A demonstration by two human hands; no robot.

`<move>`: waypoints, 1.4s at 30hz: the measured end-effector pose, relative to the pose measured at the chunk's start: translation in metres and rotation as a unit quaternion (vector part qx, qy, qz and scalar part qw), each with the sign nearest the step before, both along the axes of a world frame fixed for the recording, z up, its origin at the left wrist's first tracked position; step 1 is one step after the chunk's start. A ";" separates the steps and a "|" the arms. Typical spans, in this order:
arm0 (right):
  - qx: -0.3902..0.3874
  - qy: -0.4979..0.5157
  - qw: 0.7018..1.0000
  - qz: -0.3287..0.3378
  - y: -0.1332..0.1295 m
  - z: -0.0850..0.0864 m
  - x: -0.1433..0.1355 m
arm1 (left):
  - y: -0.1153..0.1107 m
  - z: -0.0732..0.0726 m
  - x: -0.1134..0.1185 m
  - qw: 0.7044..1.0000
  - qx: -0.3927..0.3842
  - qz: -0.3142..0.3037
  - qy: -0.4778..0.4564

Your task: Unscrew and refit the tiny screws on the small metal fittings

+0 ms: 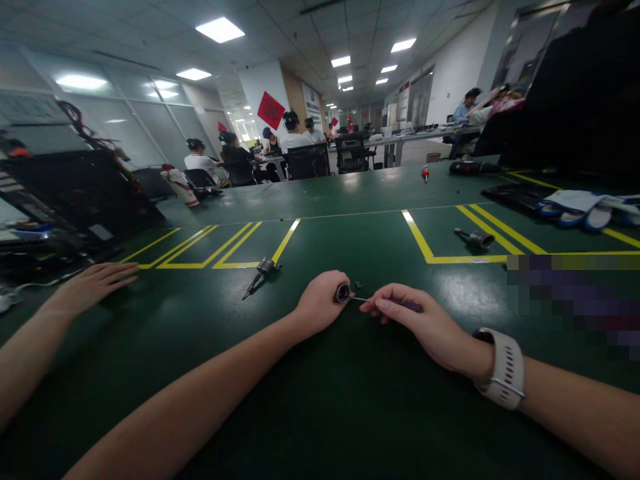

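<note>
My left hand [323, 301] is closed around a dark metal hole saw [343, 293], its round open end turned toward me. Between the thumb and fingers of my right hand [415, 313] is a thin screwdriver [411, 306] with a dark purple handle. Its shaft points left to the side of the hole saw; whether the tip touches is too small to tell. Just beyond lies a tiny metal part [358, 285]. Another hole saw [265, 267] with a pilot bit rests to the left, and a third hole saw [475, 238] lies to the right.
Another person's hand [97, 287] lies flat on the green table [310, 413] at left. Yellow tape [465, 259] marks its surface. Gloves [583, 207], a power drill [473, 167] and a small red item [425, 173] are farther back. People sit at desks beyond.
</note>
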State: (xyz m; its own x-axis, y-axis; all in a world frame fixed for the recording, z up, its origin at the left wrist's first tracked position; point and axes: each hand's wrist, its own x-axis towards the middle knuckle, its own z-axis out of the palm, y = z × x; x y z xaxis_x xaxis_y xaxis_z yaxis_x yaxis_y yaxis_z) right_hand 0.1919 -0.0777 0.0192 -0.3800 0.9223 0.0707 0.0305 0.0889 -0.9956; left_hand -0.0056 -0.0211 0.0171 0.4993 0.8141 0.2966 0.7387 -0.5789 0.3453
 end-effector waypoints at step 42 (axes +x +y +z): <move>0.024 -0.116 0.988 -0.102 0.002 0.007 -0.001 | -0.003 -0.001 -0.003 0.997 -0.002 -0.065 -0.045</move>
